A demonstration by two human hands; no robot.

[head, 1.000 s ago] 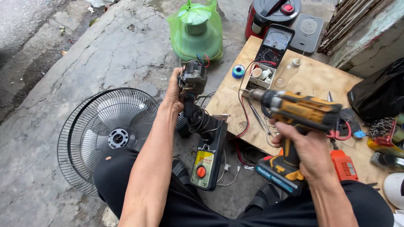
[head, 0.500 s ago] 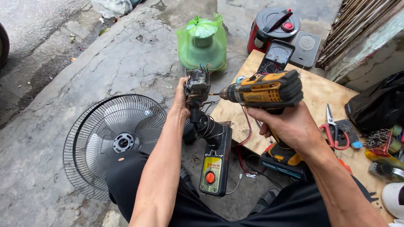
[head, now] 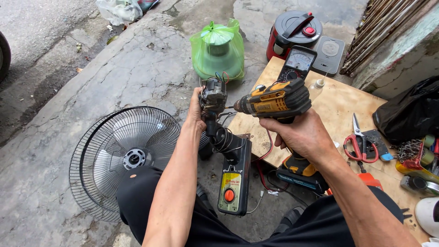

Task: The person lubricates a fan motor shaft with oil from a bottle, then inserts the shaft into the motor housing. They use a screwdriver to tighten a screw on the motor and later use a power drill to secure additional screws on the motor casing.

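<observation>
Head view: a green plastic bag (head: 218, 50) tied at the top holds a round green part, and stands on the concrete floor (head: 91, 68). The left hand (head: 195, 112) is wrapped around a fan motor (head: 213, 97). The right hand (head: 304, 135) grips a yellow cordless drill (head: 274, 101), its tip at the motor, over the desk (head: 338, 105) edge. A fan guard (head: 121, 155) lies on open floor to the left.

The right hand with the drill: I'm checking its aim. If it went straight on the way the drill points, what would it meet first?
Most likely the fan motor held up by the left hand. The drill in the right hand points left, its bit at or just short of the motor; depth is unclear.
</observation>
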